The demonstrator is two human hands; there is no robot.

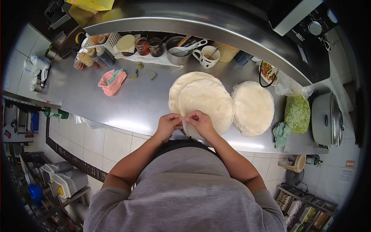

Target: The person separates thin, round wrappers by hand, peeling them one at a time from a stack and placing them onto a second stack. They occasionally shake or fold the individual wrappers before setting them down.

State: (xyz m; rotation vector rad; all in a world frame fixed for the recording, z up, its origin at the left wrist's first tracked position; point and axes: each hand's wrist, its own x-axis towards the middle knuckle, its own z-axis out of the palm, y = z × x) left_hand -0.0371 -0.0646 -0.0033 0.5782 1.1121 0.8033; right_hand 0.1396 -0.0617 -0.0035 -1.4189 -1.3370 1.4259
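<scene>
Both hands are at the near left edge of a stack of thin, round, pale dough wrappers (206,98). The fingertips of my left hand (169,126) pinch the rim of the top wrapper. My right hand (201,123) pinches the same rim just beside them, thumb and fingers together. The top wrapper lies shifted towards me, so the wrappers beneath (176,87) show at the far left. A second stack of wrappers (253,108) sits close by on the right. What is between the fingertips is partly hidden.
Along the back stand a cup (208,58), a metal pot (178,58), sauce jars (142,47) and bottles (105,56). A pink cloth (111,82) lies left. On the right are a bag of shredded greens (297,113), a green cloth (281,134) and a large cooker (324,118). A metal shelf (193,23) overhangs the counter.
</scene>
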